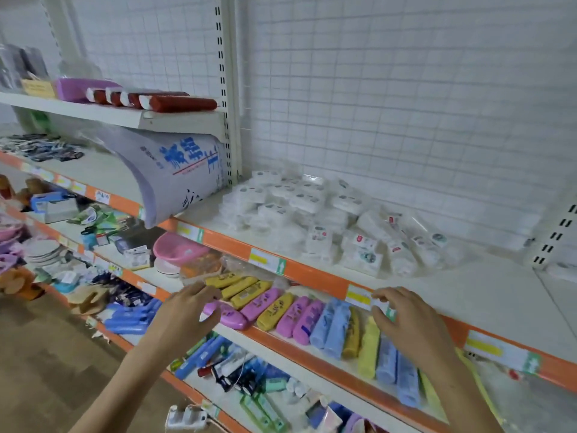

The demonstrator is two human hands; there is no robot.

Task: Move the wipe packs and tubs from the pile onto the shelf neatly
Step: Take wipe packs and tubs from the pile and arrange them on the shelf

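Note:
A loose pile of white wipe packs and flat tubs (pixel 315 220) lies on the white shelf (pixel 468 295) with an orange front edge, from the middle back toward the right. Some packs in clear wrap (pixel 415 242) lean at the pile's right side. My left hand (pixel 187 307) hovers in front of and below the shelf edge, fingers loosely curled, holding nothing. My right hand (pixel 409 320) is raised at the shelf's front edge near a yellow price label (pixel 359 296), fingers relaxed and empty. Both hands are short of the pile.
A large white sack with blue writing (pixel 175 173) leans on the shelf left of the pile. The lower shelf holds coloured oblong cases (pixel 281 310) under my hands. Red rolls (pixel 175 103) lie on the upper left shelf. Bare shelf board lies right of the pile.

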